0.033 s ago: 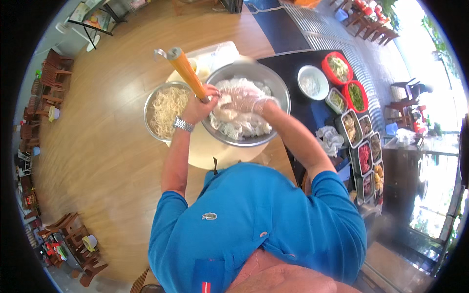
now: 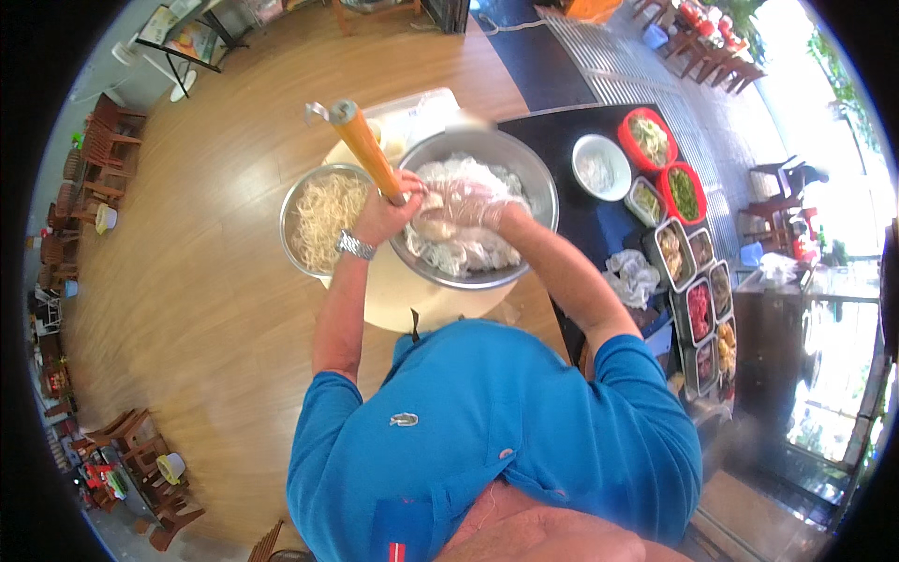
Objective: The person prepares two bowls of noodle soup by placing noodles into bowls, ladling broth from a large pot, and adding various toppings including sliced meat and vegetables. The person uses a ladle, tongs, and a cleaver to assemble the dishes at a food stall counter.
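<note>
My left hand (image 2: 384,217), with a metal watch on its wrist, is closed around a wooden handle (image 2: 363,145). The handle slants up and away, ending in a metal hook; its working end is hidden by my hands and the bowl. In a clear plastic glove, my right hand (image 2: 473,213) is down in a large metal bowl (image 2: 552,201) of white rice noodles (image 2: 457,170). Its fingers curl around some of them, close beside the left hand. A smaller metal bowl of pale yellow noodles (image 2: 323,217) stands just left of my left hand.
A white container (image 2: 435,108) stands behind the bowls on the round cream surface (image 2: 403,304). On the dark table at right are a white bowl (image 2: 601,169), red baskets of vegetables (image 2: 685,192), metal trays of meat (image 2: 699,309) and a crumpled plastic bag (image 2: 632,278).
The whole view has shifted very slightly. Both hands stay at the large bowl, the left still on the wooden handle.
</note>
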`<state>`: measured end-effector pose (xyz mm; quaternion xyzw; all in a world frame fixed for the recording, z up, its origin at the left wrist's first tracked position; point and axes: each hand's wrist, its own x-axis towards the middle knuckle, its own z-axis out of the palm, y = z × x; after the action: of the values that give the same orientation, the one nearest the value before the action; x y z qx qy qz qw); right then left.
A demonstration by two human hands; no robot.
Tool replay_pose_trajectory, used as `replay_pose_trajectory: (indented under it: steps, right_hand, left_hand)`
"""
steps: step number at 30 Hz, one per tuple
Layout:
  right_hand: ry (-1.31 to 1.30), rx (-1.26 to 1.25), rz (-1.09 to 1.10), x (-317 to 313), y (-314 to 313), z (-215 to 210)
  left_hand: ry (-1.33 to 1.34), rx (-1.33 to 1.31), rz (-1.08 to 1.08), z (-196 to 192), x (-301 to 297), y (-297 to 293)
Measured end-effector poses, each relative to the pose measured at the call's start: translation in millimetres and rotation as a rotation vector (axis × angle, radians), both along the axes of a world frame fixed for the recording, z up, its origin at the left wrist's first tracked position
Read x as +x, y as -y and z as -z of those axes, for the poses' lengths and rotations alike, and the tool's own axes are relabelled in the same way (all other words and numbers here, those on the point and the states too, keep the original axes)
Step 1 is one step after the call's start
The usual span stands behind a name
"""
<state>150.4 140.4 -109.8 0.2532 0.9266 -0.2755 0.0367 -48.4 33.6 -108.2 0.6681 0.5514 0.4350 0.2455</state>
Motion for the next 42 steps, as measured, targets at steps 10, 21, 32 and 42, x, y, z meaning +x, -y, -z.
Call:
replay_pose_trajectory:
  steps: [10,21,32,42]
  right_hand:
    - [-0.289,-0.028,0.145,-2,17,-57]
    - [-0.887,-0.596,0.381,11,18,-176]
    - [-1.436,-0.562,0.157,26,5,-248]
    - [-0.717,-0.342,0.643,60,-8,-99]
  left_hand:
    - [0.283,-0.096,-0.214,-30,7,27]
    - [0.556,-0.168,-0.284,0,15,6]
    - [0.662,-0.19,-0.27,8,11,-3]
    - [1.034,0.173,-0.237,0,4,5]
